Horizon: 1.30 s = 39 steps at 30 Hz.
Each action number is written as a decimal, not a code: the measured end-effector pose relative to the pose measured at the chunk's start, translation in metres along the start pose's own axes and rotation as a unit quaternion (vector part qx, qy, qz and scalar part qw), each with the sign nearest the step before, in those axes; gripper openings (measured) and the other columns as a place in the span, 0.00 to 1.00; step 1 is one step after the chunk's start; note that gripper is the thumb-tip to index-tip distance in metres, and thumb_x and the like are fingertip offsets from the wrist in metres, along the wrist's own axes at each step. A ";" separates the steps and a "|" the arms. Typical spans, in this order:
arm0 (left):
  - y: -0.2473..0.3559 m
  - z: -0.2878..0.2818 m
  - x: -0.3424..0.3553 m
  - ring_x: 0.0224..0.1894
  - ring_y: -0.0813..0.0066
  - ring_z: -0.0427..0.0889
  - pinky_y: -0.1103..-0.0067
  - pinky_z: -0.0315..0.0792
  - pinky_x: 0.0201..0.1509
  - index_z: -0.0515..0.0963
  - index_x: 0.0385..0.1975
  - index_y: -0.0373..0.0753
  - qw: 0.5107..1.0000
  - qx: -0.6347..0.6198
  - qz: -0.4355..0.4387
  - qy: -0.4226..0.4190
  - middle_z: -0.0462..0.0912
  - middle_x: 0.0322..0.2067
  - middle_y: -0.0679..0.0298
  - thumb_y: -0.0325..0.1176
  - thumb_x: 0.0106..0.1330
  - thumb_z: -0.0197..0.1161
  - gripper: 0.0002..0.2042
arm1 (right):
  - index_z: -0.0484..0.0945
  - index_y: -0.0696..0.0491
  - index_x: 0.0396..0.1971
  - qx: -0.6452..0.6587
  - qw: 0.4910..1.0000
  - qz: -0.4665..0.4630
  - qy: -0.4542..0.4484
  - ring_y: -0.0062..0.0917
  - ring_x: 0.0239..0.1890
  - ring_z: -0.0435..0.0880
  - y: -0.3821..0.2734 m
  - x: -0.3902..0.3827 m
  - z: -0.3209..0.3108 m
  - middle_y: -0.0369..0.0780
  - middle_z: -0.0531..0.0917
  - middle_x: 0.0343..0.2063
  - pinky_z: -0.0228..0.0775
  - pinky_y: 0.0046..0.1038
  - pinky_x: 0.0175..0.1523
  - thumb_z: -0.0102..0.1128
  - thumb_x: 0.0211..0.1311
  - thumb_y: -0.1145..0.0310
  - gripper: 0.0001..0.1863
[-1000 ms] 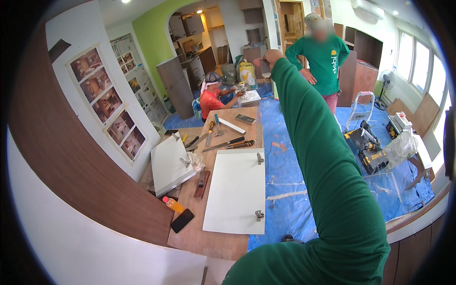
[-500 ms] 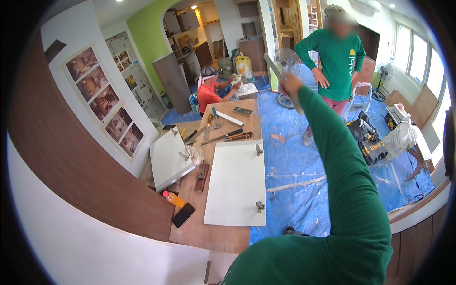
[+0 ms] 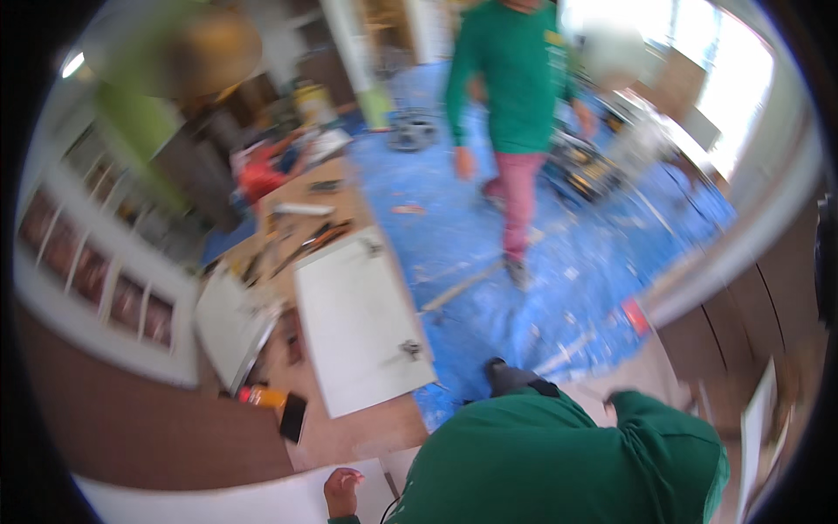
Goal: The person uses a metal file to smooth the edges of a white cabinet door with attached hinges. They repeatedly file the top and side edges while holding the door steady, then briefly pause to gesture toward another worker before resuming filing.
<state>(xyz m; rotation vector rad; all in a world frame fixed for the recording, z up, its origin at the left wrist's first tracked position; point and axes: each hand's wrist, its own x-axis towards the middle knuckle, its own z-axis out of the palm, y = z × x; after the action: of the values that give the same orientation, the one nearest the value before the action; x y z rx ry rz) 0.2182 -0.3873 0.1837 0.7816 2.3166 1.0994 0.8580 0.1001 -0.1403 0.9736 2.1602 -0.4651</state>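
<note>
Fingers on the left hand (image 3: 341, 493) bend loosely, free. Farther off, a flat white board (image 3: 360, 319) has two hinges (image 3: 409, 350). The right hand is hidden.

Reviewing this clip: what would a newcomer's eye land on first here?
Probably the bright blue sheeting covering much of the floor, with a co-worker in a green top on it at upper centre. Next, the white panel with two metal hinges, lying on the wooden tabletop left of centre.
</note>
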 end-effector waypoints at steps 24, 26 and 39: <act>0.125 0.234 0.034 0.37 0.74 0.83 0.76 0.78 0.44 0.77 0.46 0.31 0.893 -0.082 0.129 -0.423 0.82 0.35 0.60 0.23 0.65 0.63 0.11 | 0.91 0.53 0.31 0.358 0.915 0.180 -0.040 0.42 0.40 0.90 -0.108 -0.119 0.103 0.52 0.89 0.35 0.81 0.43 0.46 0.68 0.43 0.68 0.13; 0.135 0.241 0.031 0.37 0.75 0.83 0.77 0.78 0.44 0.78 0.49 0.32 0.890 0.002 0.157 -0.428 0.82 0.36 0.62 0.22 0.62 0.65 0.15 | 0.91 0.53 0.30 0.379 0.877 0.296 -0.025 0.41 0.39 0.90 -0.086 -0.156 0.181 0.51 0.89 0.35 0.82 0.44 0.44 0.68 0.43 0.65 0.13; 0.169 0.272 0.038 0.38 0.75 0.84 0.77 0.78 0.46 0.81 0.49 0.33 0.844 0.037 0.237 -0.480 0.85 0.37 0.61 0.26 0.67 0.64 0.12 | 0.89 0.56 0.34 0.403 0.894 0.103 -0.165 0.33 0.38 0.89 -0.171 -0.174 0.372 0.43 0.91 0.34 0.80 0.38 0.49 0.58 0.72 0.54 0.20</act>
<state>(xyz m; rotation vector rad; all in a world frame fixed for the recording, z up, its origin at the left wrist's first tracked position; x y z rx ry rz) 0.4063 -0.1268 0.1557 1.5505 1.3299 0.5434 0.9796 -0.3100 -0.2610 1.4090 1.5168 -1.3733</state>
